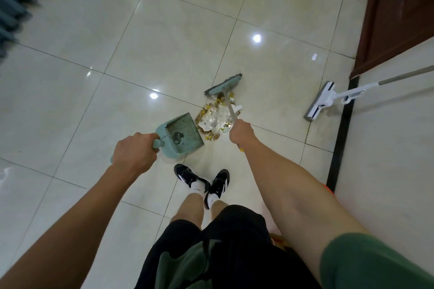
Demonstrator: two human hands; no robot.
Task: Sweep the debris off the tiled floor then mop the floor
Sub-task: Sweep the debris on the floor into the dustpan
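We've got glossy cream floor tiles [164,30] throwing back the lights, a matt teal plastic dustpan [183,131] looking scuffed and grimy, a broom [224,84] with a dull metal-looking shaft, crinkly clear plastic in the debris [215,122], and a dark polished wooden door [397,14].

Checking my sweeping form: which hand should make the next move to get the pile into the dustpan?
Right. The right hand holds the broom behind the debris; the left hand holds the dustpan beside it.
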